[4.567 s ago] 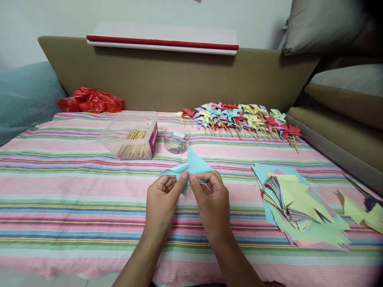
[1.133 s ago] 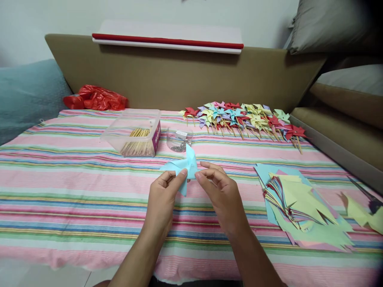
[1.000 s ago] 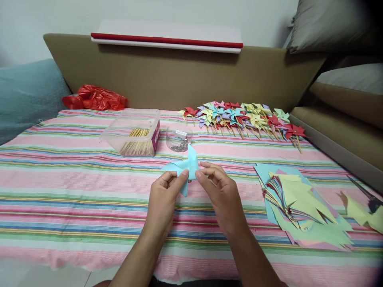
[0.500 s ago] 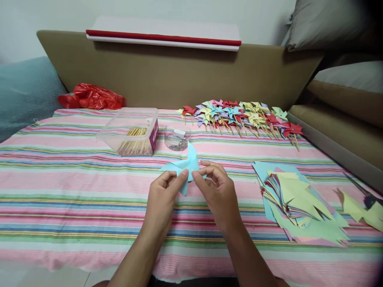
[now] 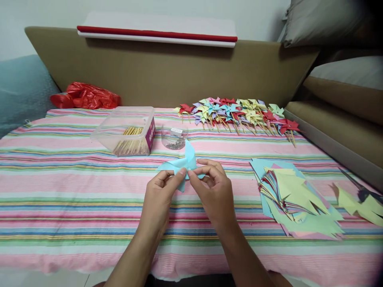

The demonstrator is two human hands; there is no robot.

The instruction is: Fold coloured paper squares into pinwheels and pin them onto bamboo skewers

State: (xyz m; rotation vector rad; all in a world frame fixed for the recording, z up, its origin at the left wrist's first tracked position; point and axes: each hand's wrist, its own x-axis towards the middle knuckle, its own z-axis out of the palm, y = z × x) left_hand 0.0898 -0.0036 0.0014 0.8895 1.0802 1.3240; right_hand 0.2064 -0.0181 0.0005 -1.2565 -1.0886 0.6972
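A light blue paper pinwheel [image 5: 183,162] is held above the striped cloth [image 5: 60,191] in the middle of the view. My left hand [image 5: 160,199] pinches its centre between thumb and forefinger. My right hand [image 5: 214,193] pinches the same spot from the right side, fingers curled. Both hands touch each other at the fingertips. Behind them stand a small clear cup of metal pins [image 5: 175,138] and a clear plastic box of wooden sticks [image 5: 128,133].
Several finished pinwheels on sticks [image 5: 236,115] lie in a row at the back. A stack of cut coloured paper [image 5: 295,199] lies at right, with yellow scraps and scissors [image 5: 360,195] beyond it. A red plastic bag [image 5: 85,95] sits at back left against the sofa back.
Since the oldest frame the blue paper's flaps have been folded in to a pinwheel shape. Over the last second my right fingers closed in on the centre beside my left fingers.
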